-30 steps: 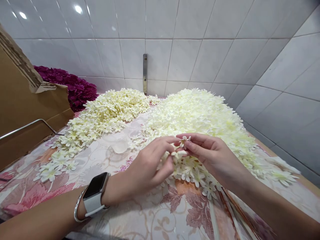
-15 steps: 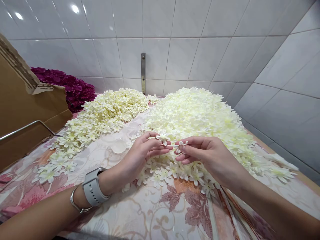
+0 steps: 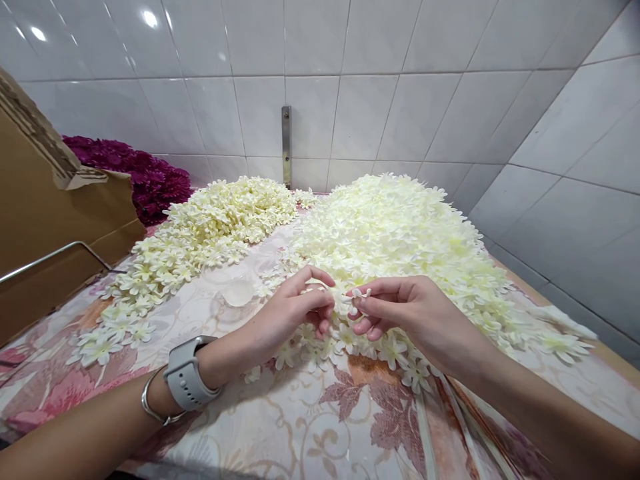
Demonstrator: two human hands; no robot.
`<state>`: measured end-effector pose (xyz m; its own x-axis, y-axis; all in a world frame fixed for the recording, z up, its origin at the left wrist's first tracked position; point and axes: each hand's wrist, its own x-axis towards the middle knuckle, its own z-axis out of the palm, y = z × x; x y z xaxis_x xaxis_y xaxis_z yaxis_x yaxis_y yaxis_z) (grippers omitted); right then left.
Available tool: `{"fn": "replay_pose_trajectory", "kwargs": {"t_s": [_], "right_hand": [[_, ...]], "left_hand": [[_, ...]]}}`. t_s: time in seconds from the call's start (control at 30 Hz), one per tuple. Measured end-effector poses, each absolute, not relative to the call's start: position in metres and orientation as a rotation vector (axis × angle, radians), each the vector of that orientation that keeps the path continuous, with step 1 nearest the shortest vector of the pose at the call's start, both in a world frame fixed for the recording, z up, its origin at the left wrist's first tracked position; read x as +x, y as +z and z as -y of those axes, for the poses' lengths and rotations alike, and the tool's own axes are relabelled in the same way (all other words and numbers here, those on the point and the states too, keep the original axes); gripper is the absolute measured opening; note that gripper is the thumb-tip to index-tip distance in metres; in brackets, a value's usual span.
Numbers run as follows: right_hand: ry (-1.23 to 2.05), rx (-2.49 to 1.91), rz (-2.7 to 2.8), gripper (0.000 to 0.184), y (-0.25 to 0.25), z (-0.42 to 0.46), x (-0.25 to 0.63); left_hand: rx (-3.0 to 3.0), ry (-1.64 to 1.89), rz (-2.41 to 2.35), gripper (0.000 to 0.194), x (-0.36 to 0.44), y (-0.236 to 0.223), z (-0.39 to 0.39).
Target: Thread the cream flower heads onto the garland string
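My right hand point(image 3: 403, 307) pinches a small white artificial flower point(image 3: 360, 295) between thumb and forefinger, its other fingers curled beneath. Just to the left is my left hand point(image 3: 295, 303), with its forefinger arched apart from the thumb and the other fingers bent; I see no flower in it. A small gap separates the two hands. Both are over the front of a large heap of pale white-yellow flowers point(image 3: 390, 227), where loose blossoms spread onto the floral tablecloth point(image 3: 300, 420).
A second, creamier flower heap point(image 3: 220, 213) lies at the left. Behind a cardboard box point(image 3: 65, 233) are magenta flowers point(image 3: 145, 177). A clear round dish point(image 3: 237, 293) rests left of my left hand. The tiled wall point(image 3: 380, 113) carries a metal bracket point(image 3: 287, 143).
The flower at my left fingertips is no longer seen there, and those fingers have curled and drawn slightly left. My right hand still pinches its flower, nearly in the same place.
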<state>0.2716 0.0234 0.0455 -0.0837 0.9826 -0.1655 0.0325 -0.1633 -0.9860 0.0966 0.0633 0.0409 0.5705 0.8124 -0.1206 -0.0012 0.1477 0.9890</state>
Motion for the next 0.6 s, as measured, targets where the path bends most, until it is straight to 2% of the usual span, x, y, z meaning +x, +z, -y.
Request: {"fn": "replay_pose_trajectory", "kwargs": {"t_s": [0.23, 0.6], "right_hand": [[1.425, -1.312, 1.188, 0.014, 0.0448, -0.0236, 0.2699], [1.463, -1.371, 1.284, 0.019, 0.0498, -0.024, 0.2729]], "left_hand": [[1.628, 0.658, -0.903, 0.021, 0.0948, 0.0366, -0.0668], [1.715, 0.619, -0.913, 0.019, 0.0951, 0.038, -0.0656]]}}
